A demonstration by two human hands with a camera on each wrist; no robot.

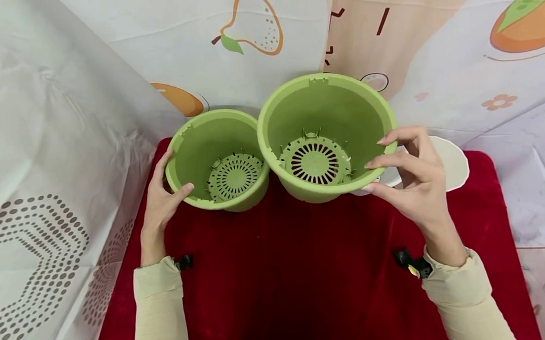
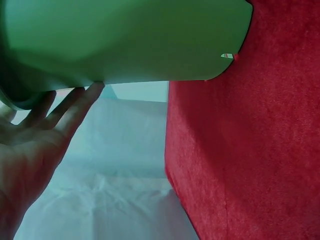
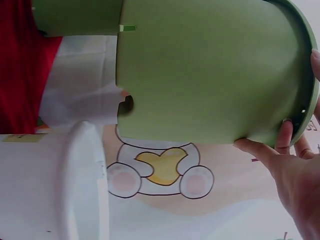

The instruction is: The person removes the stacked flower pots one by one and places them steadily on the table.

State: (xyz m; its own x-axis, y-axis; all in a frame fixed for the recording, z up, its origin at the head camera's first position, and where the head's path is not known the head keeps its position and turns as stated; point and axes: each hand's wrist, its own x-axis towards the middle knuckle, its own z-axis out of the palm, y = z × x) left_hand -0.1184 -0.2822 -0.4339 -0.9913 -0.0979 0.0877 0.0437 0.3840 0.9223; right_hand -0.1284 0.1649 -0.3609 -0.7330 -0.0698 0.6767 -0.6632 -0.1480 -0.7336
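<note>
Two green plastic pots with slotted bases appear side by side in the head view. My left hand (image 1: 159, 204) holds the left pot (image 1: 199, 144) at its rim, thumb over the inside and fingers along the outer wall. In the left wrist view those fingers lie under the smooth green wall (image 2: 130, 45), its base close to the red cloth. My right hand (image 1: 419, 184) grips the rim of the right pot (image 1: 328, 108), fingertips inside and thumb outside. This pot is raised, its outer wall (image 3: 200, 75) above the cloth in the right wrist view, and it overlaps the left pot's rim.
Red cloth (image 1: 285, 275) covers the table. A white pot (image 1: 455, 165) stands at the back right, and another pale vessel (image 1: 390, 178) is partly hidden behind my right hand. Printed white curtains (image 1: 168, 39) hang close behind and at the left.
</note>
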